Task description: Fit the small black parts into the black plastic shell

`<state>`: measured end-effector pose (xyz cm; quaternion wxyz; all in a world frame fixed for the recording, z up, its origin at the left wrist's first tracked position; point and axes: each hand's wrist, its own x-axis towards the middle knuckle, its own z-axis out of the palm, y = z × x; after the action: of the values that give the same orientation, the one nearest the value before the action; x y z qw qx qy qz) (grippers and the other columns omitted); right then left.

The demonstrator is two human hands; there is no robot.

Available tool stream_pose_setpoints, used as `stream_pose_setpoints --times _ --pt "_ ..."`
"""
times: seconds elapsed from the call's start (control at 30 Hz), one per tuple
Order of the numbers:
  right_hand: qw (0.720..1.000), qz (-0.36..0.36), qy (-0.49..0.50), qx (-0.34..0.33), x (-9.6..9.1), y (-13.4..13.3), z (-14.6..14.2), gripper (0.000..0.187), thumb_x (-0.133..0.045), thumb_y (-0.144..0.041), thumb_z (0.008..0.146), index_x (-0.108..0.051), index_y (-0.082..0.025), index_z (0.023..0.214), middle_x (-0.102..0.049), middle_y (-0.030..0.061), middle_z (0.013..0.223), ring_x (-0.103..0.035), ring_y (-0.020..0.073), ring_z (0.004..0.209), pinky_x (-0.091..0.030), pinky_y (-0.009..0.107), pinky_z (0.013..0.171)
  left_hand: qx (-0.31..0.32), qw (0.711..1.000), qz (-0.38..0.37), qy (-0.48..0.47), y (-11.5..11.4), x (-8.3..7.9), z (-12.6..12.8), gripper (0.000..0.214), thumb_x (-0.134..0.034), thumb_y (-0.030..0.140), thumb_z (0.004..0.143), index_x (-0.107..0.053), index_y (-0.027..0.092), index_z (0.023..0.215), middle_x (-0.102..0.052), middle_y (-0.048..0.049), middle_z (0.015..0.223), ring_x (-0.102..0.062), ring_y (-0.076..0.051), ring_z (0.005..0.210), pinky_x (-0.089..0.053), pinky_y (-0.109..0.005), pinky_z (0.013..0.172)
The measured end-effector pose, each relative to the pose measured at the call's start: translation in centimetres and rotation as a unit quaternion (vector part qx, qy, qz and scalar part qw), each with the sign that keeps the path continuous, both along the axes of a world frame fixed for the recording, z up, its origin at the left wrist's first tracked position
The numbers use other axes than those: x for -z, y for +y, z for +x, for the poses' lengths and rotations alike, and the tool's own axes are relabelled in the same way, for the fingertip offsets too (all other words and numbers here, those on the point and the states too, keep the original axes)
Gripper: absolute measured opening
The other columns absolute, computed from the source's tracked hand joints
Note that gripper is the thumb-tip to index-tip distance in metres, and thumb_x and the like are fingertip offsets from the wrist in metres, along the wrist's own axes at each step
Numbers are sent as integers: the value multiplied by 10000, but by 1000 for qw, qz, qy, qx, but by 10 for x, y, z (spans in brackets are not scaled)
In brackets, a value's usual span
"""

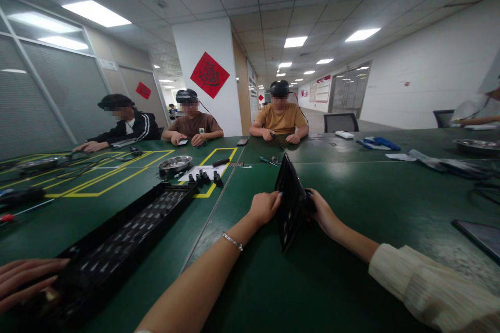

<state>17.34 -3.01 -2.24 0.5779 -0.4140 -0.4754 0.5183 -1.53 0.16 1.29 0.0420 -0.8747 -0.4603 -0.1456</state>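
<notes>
Both my hands hold a small black tray (289, 203) that stands on edge on the green table (351, 187), tilted, with rows of holes on its face. My left hand (264, 208), bare-armed with a thin bracelet at the wrist, grips the tray's left side with curled fingers. On the tray's right side is my right hand (322, 213), reaching from a cream knitted sleeve, its fingers closed behind the tray.
A long black slotted tray (128, 239) lies to the left, with another person's hand (23, 281) at its near end. Beyond it are small black parts (203, 178), a sheet of paper and a metal bowl (175, 164). Three people sit at the far edge. A dark tablet (480, 237) lies at the right.
</notes>
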Motion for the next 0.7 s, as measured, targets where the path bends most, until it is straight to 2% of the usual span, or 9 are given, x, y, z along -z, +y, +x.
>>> stream_pose_setpoints --times 0.13,0.33,0.47,0.7 --pt "1000 -1 8 -1 2 2 0 329 -451 -418 746 -466 -230 1016 -543 29 822 -507 146 602 -383 227 416 0 1000 -11 -14 1 1 -1 505 -102 412 894 -549 191 814 -619 -53 730 -581 -164 702 -352 -244 619" --pt "1000 -3 10 -3 4 2 1 335 -449 -404 741 -462 -231 1028 -549 28 831 -513 149 605 -383 228 417 3 1000 -12 -7 2 3 -2 432 -191 389 876 -565 193 781 -617 -43 717 -572 -166 716 -351 -240 620" --pt "1000 3 8 0 3 2 1 324 -441 -393 747 -464 -231 1027 -538 17 801 -503 143 586 -382 233 416 3 1000 -16 -16 4 4 -2 499 -142 387 886 -566 183 720 -609 -46 688 -568 -158 681 -341 -238 604" --pt "1000 1 5 -5 2 2 1 329 -444 -411 755 -464 -232 1031 -547 22 828 -518 153 616 -392 238 426 -8 1000 15 -16 4 5 -1 380 -162 396 891 -485 200 917 -605 -25 718 -566 -151 656 -321 -233 566"
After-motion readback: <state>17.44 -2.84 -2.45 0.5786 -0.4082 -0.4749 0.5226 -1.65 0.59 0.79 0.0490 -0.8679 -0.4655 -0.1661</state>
